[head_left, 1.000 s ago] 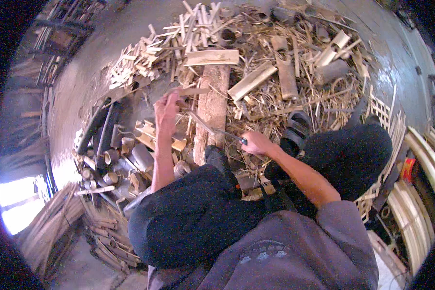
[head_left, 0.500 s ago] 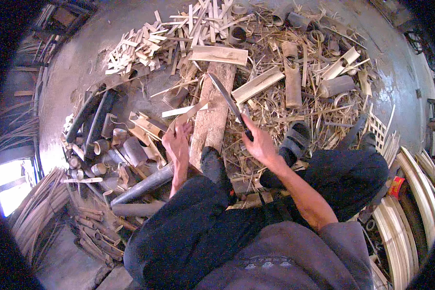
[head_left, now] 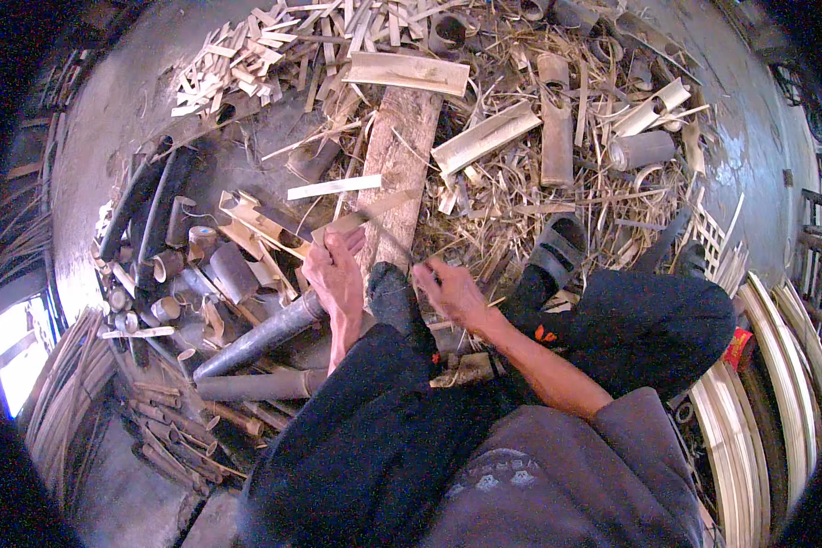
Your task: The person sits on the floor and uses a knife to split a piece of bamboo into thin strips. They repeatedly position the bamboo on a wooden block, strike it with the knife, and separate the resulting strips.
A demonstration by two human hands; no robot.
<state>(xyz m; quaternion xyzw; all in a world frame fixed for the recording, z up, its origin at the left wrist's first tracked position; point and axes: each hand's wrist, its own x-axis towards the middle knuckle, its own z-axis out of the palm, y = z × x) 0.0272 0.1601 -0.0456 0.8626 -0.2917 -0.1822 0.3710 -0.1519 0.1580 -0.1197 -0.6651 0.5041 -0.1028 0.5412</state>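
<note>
My left hand (head_left: pixel 336 274) is closed around the near end of a flat bamboo strip (head_left: pixel 384 208), which slants up to the right over a long wooden plank (head_left: pixel 404 132). In my right hand (head_left: pixel 452 292) is a knife (head_left: pixel 395 239) with a dark handle. Its blade is blurred and points up and left, close to the strip. Whether blade and strip touch, I cannot tell. A pale bamboo slat (head_left: pixel 335 187) lies at the plank's left edge. Across the plank's far end rests a split bamboo piece (head_left: pixel 406 73).
Pale cut slats (head_left: pixel 237 59) are heaped at the far left. Bamboo tubes (head_left: pixel 233 274) lie to the left of my legs. Shavings and split bamboo (head_left: pixel 489 137) cover the floor on the right. Long curved strips (head_left: pixel 731 438) stand at the near right. My sandalled foot (head_left: pixel 557 251) sits beside the shavings.
My right hand has come down and left with the knife, whose blade has swung from pointing far up to lying near the strip. My left hand still grips the strip.
</note>
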